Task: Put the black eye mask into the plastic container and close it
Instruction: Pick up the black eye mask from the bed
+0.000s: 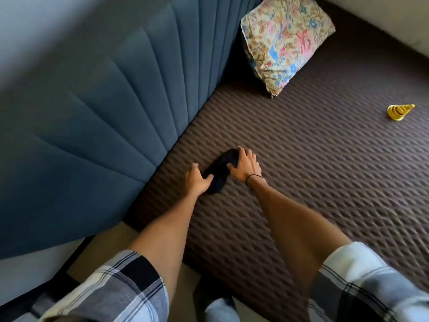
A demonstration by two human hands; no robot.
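Both hands — left hand (198, 181), right hand (245, 166) — lay with fingers spread on the black eye mask (220, 173) on the bed (301, 182), neither clenched; pickup looked underway — no container in sight.

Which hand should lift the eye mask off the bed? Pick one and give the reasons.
Right, probably. The right hand lies spread over the far end of the black eye mask, fingers already on it. The left hand touches only the near end's edge. It is a close call.

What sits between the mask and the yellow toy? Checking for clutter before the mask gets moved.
Nothing: in the head view only bare brown mattress lies between the mask and the yellow toy; the pillow lies farther back.
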